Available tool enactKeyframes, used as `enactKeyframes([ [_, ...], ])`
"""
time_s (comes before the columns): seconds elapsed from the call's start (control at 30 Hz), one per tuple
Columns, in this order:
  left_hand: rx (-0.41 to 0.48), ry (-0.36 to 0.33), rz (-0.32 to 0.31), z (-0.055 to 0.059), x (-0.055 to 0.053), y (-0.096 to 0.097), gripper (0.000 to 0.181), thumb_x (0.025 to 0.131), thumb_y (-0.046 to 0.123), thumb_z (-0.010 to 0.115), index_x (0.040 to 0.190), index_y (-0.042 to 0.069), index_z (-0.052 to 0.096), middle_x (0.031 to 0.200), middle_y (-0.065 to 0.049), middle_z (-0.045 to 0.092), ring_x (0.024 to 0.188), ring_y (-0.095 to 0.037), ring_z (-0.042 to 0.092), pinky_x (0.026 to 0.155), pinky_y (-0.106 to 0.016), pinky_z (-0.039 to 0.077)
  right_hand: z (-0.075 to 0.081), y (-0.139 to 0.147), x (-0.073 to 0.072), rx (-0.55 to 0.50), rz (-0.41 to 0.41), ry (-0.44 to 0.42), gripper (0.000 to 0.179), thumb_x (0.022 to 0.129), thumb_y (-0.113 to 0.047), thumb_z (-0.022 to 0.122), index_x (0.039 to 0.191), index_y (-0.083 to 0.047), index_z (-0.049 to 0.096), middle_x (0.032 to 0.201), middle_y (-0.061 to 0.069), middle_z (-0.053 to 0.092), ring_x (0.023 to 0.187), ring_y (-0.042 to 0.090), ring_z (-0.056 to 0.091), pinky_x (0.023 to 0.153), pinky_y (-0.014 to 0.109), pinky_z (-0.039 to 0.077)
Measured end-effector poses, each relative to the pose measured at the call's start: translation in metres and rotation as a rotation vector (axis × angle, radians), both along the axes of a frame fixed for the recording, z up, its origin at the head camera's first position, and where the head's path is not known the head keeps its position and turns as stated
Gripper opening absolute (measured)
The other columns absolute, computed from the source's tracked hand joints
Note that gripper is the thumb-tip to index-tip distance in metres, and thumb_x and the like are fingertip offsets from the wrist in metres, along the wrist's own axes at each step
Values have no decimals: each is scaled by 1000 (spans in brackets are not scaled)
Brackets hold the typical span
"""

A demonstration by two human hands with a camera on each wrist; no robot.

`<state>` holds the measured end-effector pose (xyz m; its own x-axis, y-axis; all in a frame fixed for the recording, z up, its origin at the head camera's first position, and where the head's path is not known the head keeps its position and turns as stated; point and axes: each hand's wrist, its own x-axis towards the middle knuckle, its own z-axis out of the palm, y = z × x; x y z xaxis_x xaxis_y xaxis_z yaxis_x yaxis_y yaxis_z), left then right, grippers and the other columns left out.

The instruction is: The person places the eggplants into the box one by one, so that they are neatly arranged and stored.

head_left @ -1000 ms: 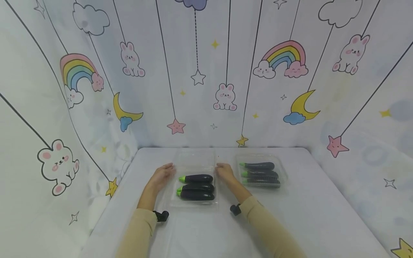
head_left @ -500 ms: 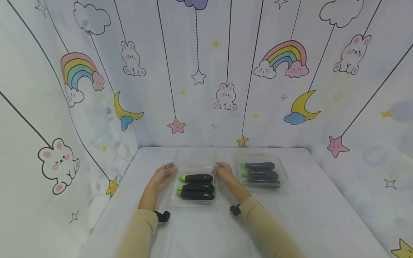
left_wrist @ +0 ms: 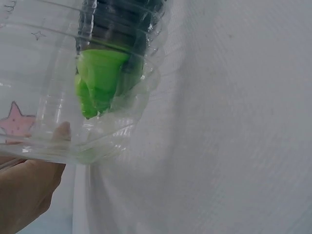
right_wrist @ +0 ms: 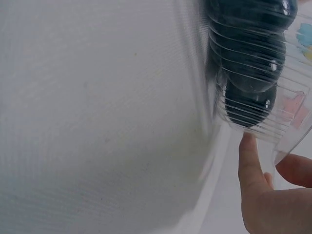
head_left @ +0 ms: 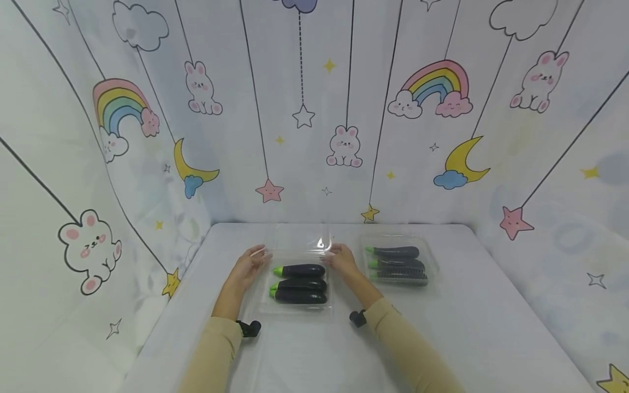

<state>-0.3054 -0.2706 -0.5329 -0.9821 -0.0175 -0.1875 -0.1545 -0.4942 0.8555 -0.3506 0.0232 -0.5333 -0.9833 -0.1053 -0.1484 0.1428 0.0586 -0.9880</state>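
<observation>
A clear plastic clamshell box (head_left: 295, 314) holds several dark eggplants (head_left: 302, 296) with bright green stem ends. Its transparent lid (head_left: 295, 237) stands raised at the back. My left hand (head_left: 249, 266) holds the lid's left edge near the hinge, and in the left wrist view a fingertip (left_wrist: 62, 130) shows through the plastic. Opposite it, my right hand (head_left: 341, 260) pinches the lid's right edge. Seen from the right wrist, the thumb (right_wrist: 295, 169) lies at the lid's edge while the index finger (right_wrist: 249, 151) reaches to the ribbed box wall below the eggplant ends.
To the right stands a second clear box (head_left: 432, 267), closed over similar eggplants (head_left: 393, 252). Both boxes rest on a white-covered table (head_left: 314, 355). Behind it hangs a cloth backdrop (head_left: 236, 136) printed with rabbits, stars and rainbows.
The lid has tilted slightly up, and a bright glint now shows on it. Both hands have shifted slightly inward along its edges. The eggplants and the second box stay put.
</observation>
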Motion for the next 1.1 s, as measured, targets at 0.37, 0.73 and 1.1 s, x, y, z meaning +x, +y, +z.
enactKeyframes([
  [0.37,16,8,20,-2,-2,0,58,105,-15,33,159,-7,15,163,-35,21,153,-46,28,122,-37,32,4,0,3,-18,-13,-20,40,93,7,68,130,3,53,141,25,55,113,35,70,95,39,58],
  [0.73,42,21,37,-3,-2,1,53,106,-15,33,155,-8,16,162,-37,23,153,-44,28,121,-35,33,3,3,11,76,-10,54,37,95,1,69,129,-2,56,138,20,60,113,33,70,97,41,57],
  [1.1,72,30,75,-6,-2,2,33,105,-16,36,137,-7,34,156,-36,34,151,-44,33,120,-36,36,-5,4,14,241,-70,183,22,97,-2,63,118,-7,62,133,16,66,95,24,75,78,34,62],
])
